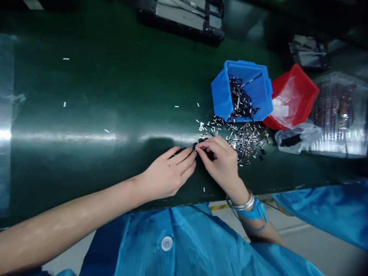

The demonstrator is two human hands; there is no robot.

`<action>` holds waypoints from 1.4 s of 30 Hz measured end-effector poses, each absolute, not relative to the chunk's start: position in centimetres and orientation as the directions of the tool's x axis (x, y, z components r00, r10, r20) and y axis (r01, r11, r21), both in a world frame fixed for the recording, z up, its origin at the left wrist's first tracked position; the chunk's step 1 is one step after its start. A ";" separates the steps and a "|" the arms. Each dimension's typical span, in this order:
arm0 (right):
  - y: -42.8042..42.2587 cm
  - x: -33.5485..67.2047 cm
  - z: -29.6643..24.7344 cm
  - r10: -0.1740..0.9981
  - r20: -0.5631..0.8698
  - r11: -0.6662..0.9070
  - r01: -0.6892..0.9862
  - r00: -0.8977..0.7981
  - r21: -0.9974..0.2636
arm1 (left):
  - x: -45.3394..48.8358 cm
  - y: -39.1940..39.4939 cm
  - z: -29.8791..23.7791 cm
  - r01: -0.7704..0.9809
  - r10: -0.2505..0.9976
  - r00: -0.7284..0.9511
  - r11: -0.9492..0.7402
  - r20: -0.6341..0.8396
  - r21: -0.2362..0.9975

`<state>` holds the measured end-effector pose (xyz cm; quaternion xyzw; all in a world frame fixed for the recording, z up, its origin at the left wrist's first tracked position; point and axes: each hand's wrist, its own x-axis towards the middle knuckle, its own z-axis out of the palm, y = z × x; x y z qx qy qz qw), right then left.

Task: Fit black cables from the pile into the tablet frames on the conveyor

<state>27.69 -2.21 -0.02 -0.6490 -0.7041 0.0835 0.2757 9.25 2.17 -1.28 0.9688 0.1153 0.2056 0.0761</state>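
A green tabletop (92,84) is seen from above, with two bare hands worked close together at its near edge, right of the middle. The left hand (171,174) is held palm down, its fingers stretched out side by side toward the right and the thumb side turned to the far side; whether anything is gripped under it cannot be told. The right hand (222,161) is curled, and its thumb and forefinger are pinched together on a tiny pale piece (196,148), just beside the left fingertips. The piece is too small to be made out further.

Just to the right and far side of the right hand, a loose pile of small parts (248,138) is spread on the tabletop, white, black, silvery and some brass-coloured. Beyond the pile a blue bin (220,97) is set, partly filled with tangled black cables (241,101) marked with white bits. To its right a red bin (309,92) is seen, lined with clear plastic. A clear plastic bag (312,132) is laid at the red bin's near side, and a clear container (339,115) is placed farther right.

A few white slips (106,130) are scattered over the left and middle of the tabletop. At the far side a black frame (186,19) is partly shown. A silvery bangle (244,205) and a blue wristband (255,212) are worn on the right wrist, and a blue garment (184,245) with a white button (166,243) is seen at the near edge.
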 end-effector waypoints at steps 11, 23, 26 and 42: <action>-3.6 27.3 -0.2 0.931 0.358 0.178 0.940 -0.066 -0.291 | 9.3 2.0 -1.3 0.202 0.261 0.892 -0.961 0.368 0.192; -4.6 25.3 0.9 0.946 0.304 0.117 0.993 -0.110 -0.004 | 9.3 1.8 -1.1 0.211 0.267 0.886 -0.960 0.379 0.183; -4.6 25.4 0.7 0.948 0.301 0.122 0.992 -0.105 -0.036 | 9.3 1.9 -1.1 0.205 0.263 0.893 -0.960 0.365 0.188; -2.6 27.7 0.2 0.967 0.237 0.051 0.849 0.089 -0.525 | 9.2 1.9 -1.7 0.190 0.266 0.892 -0.954 0.367 0.231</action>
